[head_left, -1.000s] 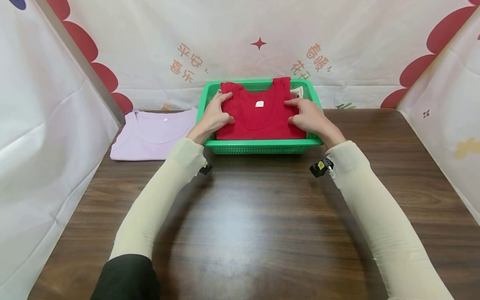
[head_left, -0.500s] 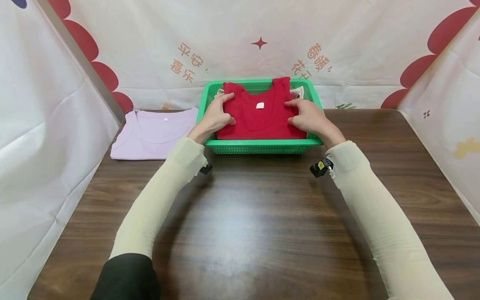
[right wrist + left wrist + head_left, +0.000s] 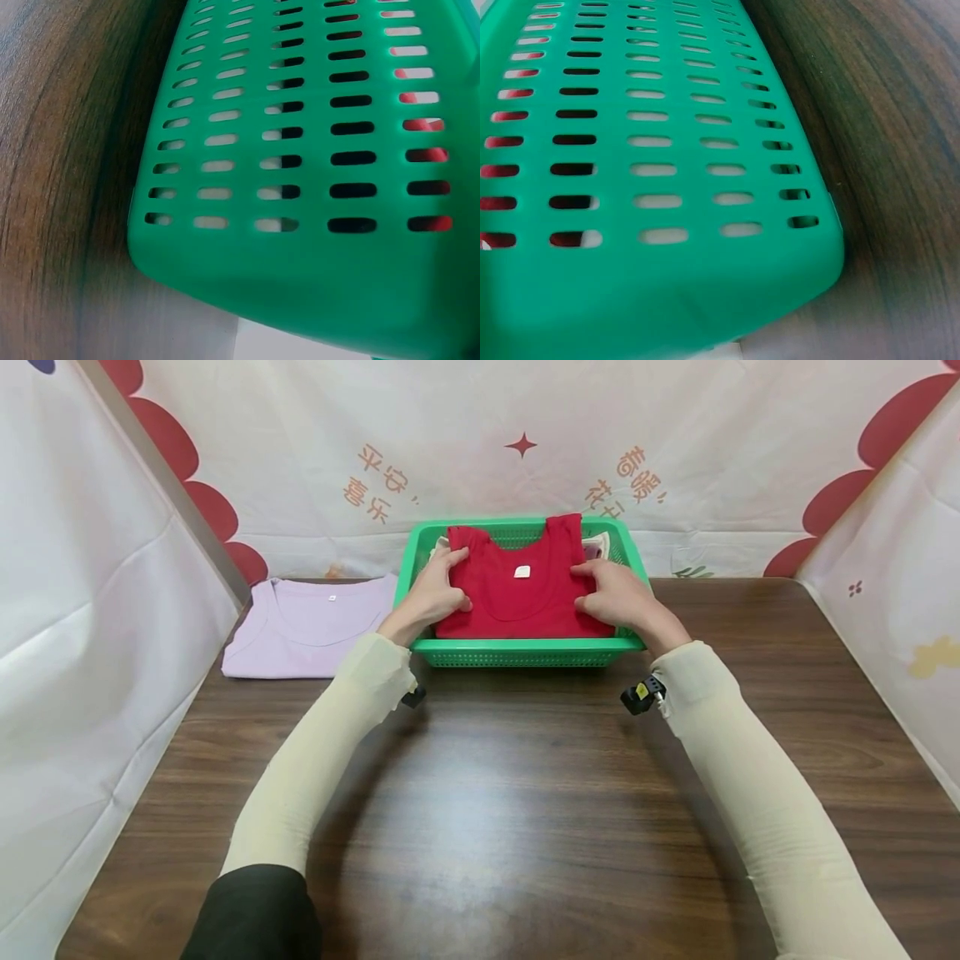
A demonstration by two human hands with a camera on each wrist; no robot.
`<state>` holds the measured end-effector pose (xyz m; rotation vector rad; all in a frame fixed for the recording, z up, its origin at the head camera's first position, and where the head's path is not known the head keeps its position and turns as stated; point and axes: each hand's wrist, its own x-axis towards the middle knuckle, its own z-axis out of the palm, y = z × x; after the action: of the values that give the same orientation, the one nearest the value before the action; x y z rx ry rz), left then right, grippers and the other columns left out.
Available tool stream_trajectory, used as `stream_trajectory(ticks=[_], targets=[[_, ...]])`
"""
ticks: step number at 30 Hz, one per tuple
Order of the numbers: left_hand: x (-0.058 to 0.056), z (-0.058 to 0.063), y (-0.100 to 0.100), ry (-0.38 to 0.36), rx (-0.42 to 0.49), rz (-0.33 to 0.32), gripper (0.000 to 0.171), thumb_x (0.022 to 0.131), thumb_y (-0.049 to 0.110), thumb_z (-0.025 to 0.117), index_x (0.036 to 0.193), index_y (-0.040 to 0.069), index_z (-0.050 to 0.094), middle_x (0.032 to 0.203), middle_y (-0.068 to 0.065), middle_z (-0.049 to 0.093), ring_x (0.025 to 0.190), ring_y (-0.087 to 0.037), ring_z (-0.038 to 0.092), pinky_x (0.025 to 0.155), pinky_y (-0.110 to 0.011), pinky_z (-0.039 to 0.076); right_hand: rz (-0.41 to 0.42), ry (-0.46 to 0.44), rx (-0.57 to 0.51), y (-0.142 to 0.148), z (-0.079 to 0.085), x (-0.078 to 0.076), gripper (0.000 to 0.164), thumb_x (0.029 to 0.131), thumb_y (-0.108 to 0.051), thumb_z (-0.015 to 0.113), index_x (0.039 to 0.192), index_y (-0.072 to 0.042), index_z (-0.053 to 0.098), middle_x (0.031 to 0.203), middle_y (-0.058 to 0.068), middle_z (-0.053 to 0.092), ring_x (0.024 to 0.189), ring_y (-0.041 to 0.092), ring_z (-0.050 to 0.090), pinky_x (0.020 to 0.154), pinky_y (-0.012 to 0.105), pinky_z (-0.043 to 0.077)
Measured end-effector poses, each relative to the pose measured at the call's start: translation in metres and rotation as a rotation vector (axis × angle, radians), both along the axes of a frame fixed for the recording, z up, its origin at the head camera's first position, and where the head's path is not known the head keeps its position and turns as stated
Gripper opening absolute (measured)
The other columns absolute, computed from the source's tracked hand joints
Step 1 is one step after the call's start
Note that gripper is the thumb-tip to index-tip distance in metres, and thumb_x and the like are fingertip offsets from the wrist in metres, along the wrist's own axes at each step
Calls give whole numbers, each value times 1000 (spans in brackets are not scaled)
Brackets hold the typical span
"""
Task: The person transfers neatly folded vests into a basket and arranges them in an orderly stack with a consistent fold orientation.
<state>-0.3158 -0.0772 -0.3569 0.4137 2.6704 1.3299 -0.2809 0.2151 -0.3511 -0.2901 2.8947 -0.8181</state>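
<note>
A folded red tank top (image 3: 519,606) with a white neck label lies in a green plastic basket (image 3: 525,646), its straps reaching up to the back rim. My left hand (image 3: 432,592) rests on the shirt's left side, thumb and forefinger spread apart. On the right side, my right hand (image 3: 618,595) touches the shirt in the same way. Whatever the other fingers do is hidden. Pale patterned fabric (image 3: 597,545) shows under the red shirt. Both wrist views show only the basket's slotted wall (image 3: 652,142), with red and white cloth behind the slots.
A folded lilac top (image 3: 307,627) lies on the wooden table (image 3: 480,793) left of the basket. White printed cloth (image 3: 480,435) hangs behind the table and along both sides. Small black cameras sit at both wrists.
The red shirt's left strap has shifted slightly to the right, along with my left fingers. My right hand stays nearly in place, and the basket has not visibly moved.
</note>
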Motion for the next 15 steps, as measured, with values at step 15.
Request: stream_trajectory(ticks=[15], targets=[[-1, -1, 2, -33, -95, -2, 94, 80, 1, 77, 162, 12, 34, 167, -8, 29, 150, -27, 31, 104, -43, 55, 0, -24, 61, -3, 0, 1, 70, 95, -18, 64, 158, -1, 38, 155, 25, 46, 134, 42, 44, 104, 59, 48]])
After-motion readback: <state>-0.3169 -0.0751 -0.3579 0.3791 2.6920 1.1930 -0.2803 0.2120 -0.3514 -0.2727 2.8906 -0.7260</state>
